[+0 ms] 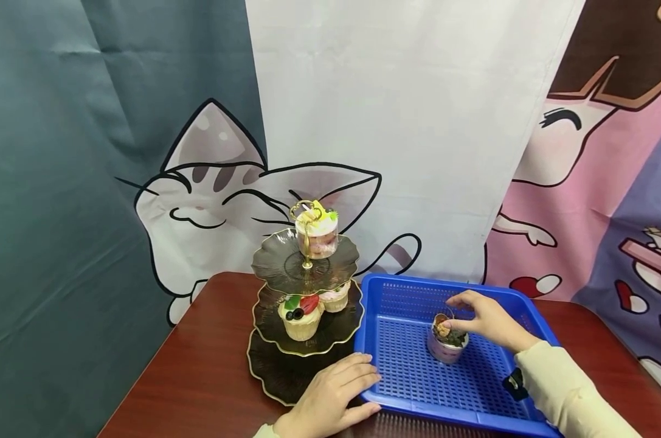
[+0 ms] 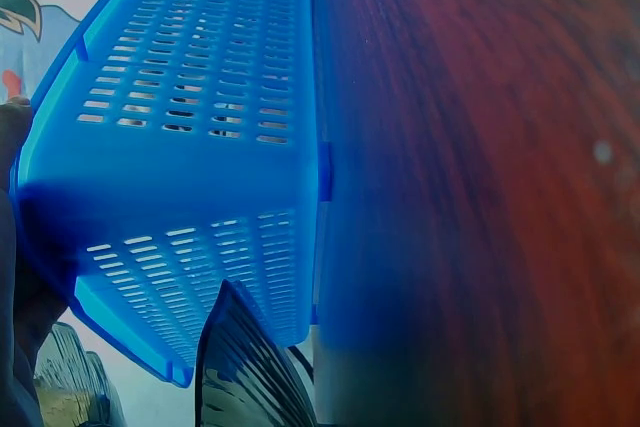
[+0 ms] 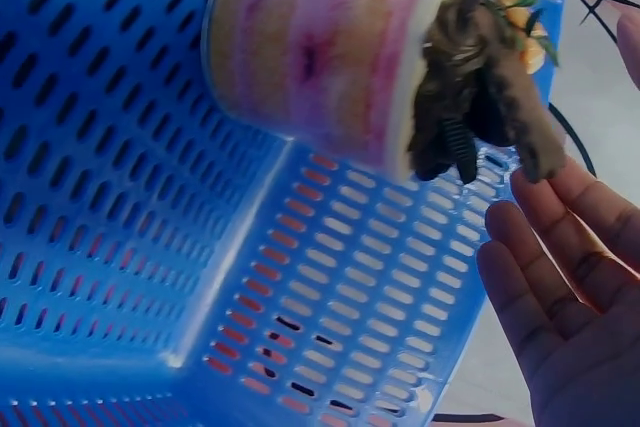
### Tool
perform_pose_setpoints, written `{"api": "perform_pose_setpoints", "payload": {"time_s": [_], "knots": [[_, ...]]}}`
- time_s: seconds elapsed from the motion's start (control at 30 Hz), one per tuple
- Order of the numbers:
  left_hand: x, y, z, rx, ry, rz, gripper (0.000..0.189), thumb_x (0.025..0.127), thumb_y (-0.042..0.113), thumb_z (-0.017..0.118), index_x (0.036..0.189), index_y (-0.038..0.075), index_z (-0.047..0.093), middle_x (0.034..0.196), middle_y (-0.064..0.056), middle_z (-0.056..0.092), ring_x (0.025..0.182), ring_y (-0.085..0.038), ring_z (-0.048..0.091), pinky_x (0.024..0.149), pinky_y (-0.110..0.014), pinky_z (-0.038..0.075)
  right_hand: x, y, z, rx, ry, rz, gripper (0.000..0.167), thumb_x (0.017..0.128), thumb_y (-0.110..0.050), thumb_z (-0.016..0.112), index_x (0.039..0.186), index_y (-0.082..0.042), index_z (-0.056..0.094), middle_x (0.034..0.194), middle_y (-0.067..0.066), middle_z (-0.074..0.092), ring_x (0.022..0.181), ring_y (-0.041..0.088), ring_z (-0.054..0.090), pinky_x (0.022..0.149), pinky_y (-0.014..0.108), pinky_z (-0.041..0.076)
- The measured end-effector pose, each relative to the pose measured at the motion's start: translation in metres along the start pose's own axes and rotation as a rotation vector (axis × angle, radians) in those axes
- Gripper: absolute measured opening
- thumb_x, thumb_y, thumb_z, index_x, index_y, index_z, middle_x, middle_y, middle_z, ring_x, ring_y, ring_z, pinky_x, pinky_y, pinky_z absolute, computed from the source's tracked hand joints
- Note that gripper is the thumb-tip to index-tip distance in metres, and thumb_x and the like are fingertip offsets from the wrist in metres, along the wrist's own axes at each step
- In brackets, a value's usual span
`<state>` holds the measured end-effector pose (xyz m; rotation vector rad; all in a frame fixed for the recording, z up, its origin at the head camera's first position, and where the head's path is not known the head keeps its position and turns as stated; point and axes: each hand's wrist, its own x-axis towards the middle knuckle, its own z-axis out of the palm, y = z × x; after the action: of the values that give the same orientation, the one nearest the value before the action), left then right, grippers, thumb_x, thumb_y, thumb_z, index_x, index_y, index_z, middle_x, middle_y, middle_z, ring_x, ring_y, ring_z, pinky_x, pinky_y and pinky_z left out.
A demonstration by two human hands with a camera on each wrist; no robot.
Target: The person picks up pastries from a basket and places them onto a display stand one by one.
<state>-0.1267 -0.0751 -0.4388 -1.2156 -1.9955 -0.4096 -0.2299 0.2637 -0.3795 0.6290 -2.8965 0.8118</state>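
A layered cake cup [image 1: 445, 347], pink and cream with dark leafy topping, stands in the blue plastic basket [image 1: 412, 404]. My right hand [image 1: 486, 319] is over it, fingers spread about the topping. In the right wrist view, the straight fingers [image 3: 580, 257] come close to the topping of the cake cup [image 3: 320, 57]; whether they touch it I cannot tell. My left hand [image 1: 332, 392] lies at the basket's near left corner, fingers extended on the rim. Only part of it shows at the edge of the left wrist view, beside the basket wall [image 2: 170, 167].
Left of the basket stands a three-tier dark stand [image 1: 275, 371] with gold edges. Its top tier holds another cake cup [image 1: 317, 234]; the middle one bears a fruit-topped cupcake [image 1: 301, 322] and a second cupcake [image 1: 335, 299]. A printed cloth [image 1: 396, 91] hangs behind the wooden table [image 1: 182, 365].
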Motion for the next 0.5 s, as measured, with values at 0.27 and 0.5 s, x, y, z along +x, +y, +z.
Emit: {"api": "perform_pose_setpoints", "payload": {"time_s": [0.27,0.5], "knots": [[-0.0004,0.0005,0.0005,-0.007,0.000,-0.003,0.033,0.088,0.040,0.067,0.109,0.015,0.069,0.111,0.003,0.069,0.118,-0.012,0.059,0.108,-0.026,0.044,-0.0006,0.0029,0.0038,-0.021,-0.010,-0.001,0.061,0.076,-0.045,0.077,0.116,-0.001,0.063,0.113,0.014,0.065,0.106,0.034,0.062,0.088,0.053,0.053],[-0.0007,-0.0005,0.0004,-0.025,0.003,-0.007,0.033,0.088,0.039,0.067,0.110,0.016,0.068,0.112,0.004,0.068,0.120,-0.012,0.058,0.109,-0.026,0.042,0.0006,0.0079,0.0067,-0.052,-0.025,-0.015,0.067,0.074,-0.046,0.079,0.116,0.003,0.062,0.112,0.016,0.065,0.104,0.034,0.063,0.086,0.052,0.054]]}}
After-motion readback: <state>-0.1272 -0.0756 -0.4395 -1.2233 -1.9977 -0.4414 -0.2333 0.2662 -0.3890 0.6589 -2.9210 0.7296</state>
